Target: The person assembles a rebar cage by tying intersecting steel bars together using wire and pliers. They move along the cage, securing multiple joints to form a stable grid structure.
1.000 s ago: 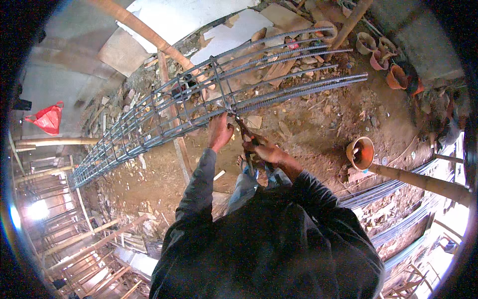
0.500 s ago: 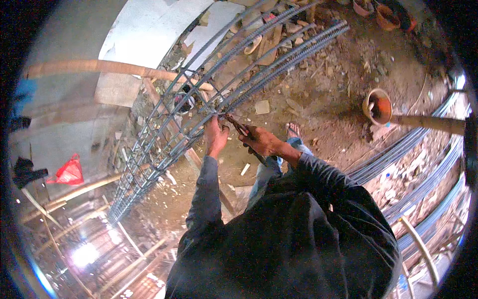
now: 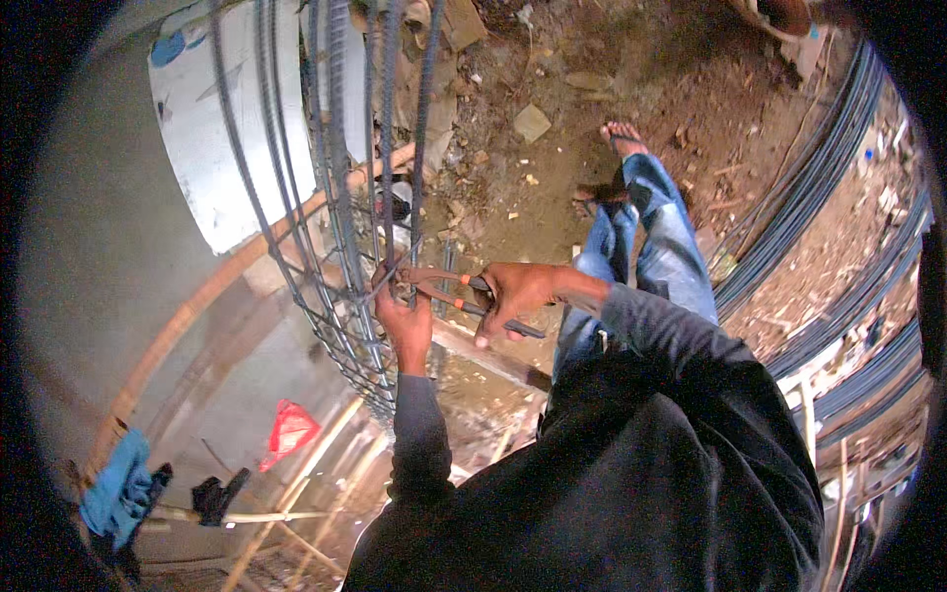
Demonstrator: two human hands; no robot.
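A long cage of steel reinforcing bars (image 3: pixel 340 197) with square stirrups runs from the top of the view down past my left side. My left hand (image 3: pixel 402 331) is closed at one of its bars, the thumb and fingers up by a crossing; any wire between them is too small to make out. In my right hand (image 3: pixel 523 296) is a pair of pincers (image 3: pixel 449 279) with dark handles and orange marks. The handles are spread apart, and the rusty jaws meet the bars just beside my left fingertips.
A wooden pole (image 3: pixel 187 331) crosses behind the cage near a grey wall (image 3: pixel 109 247). White panels (image 3: pixel 232 128) lean at the upper left. Bundled steel rods (image 3: pixel 819 178) lie on the right. A red plastic bag (image 3: pixel 289 434) and blue cloth (image 3: pixel 120 488) are at lower left.
My view has turned, so the cage now stands more upright in it. The pincers' handles have opened wider, and my right fingers have loosened around them. My left hand stays at the cage.
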